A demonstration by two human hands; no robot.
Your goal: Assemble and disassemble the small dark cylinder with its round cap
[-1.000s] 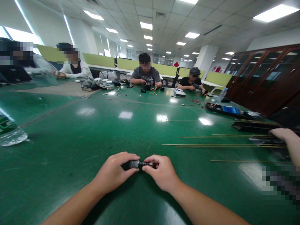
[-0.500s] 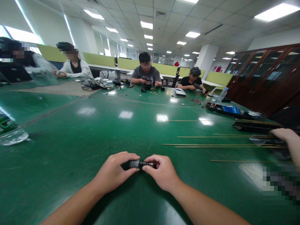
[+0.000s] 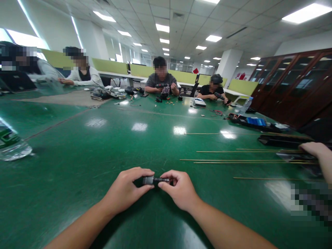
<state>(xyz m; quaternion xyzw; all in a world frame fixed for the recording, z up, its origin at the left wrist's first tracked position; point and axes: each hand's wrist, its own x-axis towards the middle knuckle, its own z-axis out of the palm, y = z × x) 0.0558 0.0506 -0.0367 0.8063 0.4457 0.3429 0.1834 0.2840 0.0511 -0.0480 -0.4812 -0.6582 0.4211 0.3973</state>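
Near the front of the green table (image 3: 129,152) my left hand (image 3: 127,188) grips the wide grey end of a small metal part with a shaft (image 3: 148,180), thumb below and fingers above. From that end a thin dark ringed shaft runs rightward. My right hand (image 3: 180,190) pinches the shaft between thumb and fingertips, which hide its far end. The part lies level, held just over or on the table; I cannot tell which. Its exact kind is too small to make out.
Several thin brass-coloured rods (image 3: 223,160) lie to the right, beside another person's hand (image 3: 317,152). A plastic bottle (image 3: 15,152) lies at the left edge. A black tray with blue items (image 3: 255,121) sits at the back right. Several people work across the table.
My hands stay almost in place, the right one very slightly shifted along the shaft. Across the table, a person's hand has risen near a power tool.
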